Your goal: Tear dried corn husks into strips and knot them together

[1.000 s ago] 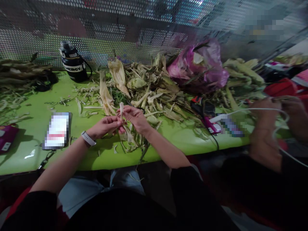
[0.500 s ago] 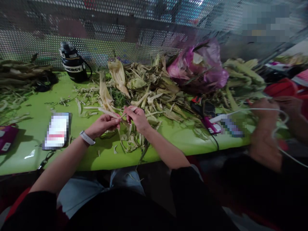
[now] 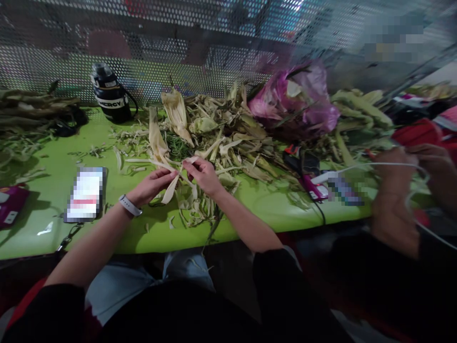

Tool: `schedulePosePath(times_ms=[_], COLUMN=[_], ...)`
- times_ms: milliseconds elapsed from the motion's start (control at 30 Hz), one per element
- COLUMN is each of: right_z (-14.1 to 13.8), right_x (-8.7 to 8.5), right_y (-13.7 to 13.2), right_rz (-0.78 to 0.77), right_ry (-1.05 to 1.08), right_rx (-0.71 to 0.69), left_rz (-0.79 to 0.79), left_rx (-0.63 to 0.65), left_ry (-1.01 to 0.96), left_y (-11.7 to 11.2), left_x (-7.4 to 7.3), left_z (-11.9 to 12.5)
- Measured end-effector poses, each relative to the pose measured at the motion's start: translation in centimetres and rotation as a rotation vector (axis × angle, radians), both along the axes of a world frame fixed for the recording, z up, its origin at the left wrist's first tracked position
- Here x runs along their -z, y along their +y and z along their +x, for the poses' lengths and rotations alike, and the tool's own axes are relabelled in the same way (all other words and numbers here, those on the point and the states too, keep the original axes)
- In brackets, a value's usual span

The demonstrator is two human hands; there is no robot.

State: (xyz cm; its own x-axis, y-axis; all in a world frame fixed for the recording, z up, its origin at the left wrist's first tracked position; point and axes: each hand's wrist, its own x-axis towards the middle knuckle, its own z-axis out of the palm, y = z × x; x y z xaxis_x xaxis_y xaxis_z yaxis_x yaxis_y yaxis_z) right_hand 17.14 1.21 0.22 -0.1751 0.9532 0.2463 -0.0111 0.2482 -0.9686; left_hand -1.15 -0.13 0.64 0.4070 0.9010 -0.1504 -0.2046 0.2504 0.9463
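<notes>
Pale corn husk strips (image 3: 171, 190) cross between my two hands in the head view, with loose ends fanning out below my fingers. My left hand (image 3: 154, 183) pinches the strips from the left, a white band round its wrist. From the right, my right hand (image 3: 203, 175) pinches the same strips close to the crossing point. My fingers partly cover where the strips meet. Beneath them lie husk scraps (image 3: 198, 209). Just beyond stand a folded dry husk (image 3: 156, 136) and a heap of corn husks (image 3: 228, 119).
The bright green table (image 3: 132, 238) ends near my lap. A phone (image 3: 84, 195) and a dark bottle (image 3: 110, 97) are at left. To the right are a pink plastic bag (image 3: 293, 100), a purple device (image 3: 314, 188) with a white cable, and another person's hands (image 3: 394, 162).
The husk strips have shifted in my fingers, and a wide pale end now hangs below my left fingertips. My hands stay almost in place.
</notes>
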Motion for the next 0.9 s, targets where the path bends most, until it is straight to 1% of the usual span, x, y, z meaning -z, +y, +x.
schedulePosePath(times_ms=[33, 100, 167, 267, 333, 367, 467, 567, 633, 667, 767, 900], right_z=[0.0, -0.1, -0.2, -0.1, 0.0, 0.1, 0.3, 0.5, 0.5, 0.6, 0.7, 1.0], right_x=[0.1, 0.3, 0.4, 0.2, 0.1, 0.0, -0.3, -0.6, -0.8, -0.8, -0.8, -1.2], right_y=[0.1, 0.1, 0.1, -0.1, -0.2, -0.2, -0.3, -0.6, -0.8, -0.8, -0.8, -0.6], right_rz=[0.002, 0.012, 0.018, 0.012, 0.003, 0.008, 0.047, 0.007, -0.021, -0.017, 0.032, 0.147], right_ry=[-0.003, -0.010, -0.014, -0.026, -0.039, -0.046, -0.073, -0.162, -0.222, -0.243, -0.291, -0.317], right_rx=[-0.010, -0.033, -0.059, -0.063, -0.050, -0.043, -0.031, -0.114, -0.149, -0.138, -0.046, 0.062], left_rz=[-0.003, 0.003, 0.034, 0.120, 0.180, 0.205, 0.283, 0.332, 0.310, 0.296, 0.254, 0.273], left_rx=[-0.009, 0.017, 0.084, 0.217, 0.265, 0.269, 0.200, 0.114, 0.108, 0.110, 0.116, 0.084], left_ry=[-0.014, -0.019, 0.010, 0.107, 0.171, 0.190, 0.188, 0.149, 0.113, 0.102, 0.122, 0.141], left_y=[0.0, -0.1, 0.0, 0.1, 0.2, 0.2, 0.2, 0.2, 0.2, 0.1, 0.0, -0.1], left_x=[0.0, 0.1, 0.2, 0.4, 0.3, 0.3, 0.3, 0.5, 0.5, 0.5, 0.1, -0.2], left_z=[0.0, 0.0, 0.0, -0.1, -0.1, -0.1, -0.1, 0.0, 0.0, -0.1, -0.1, 0.0])
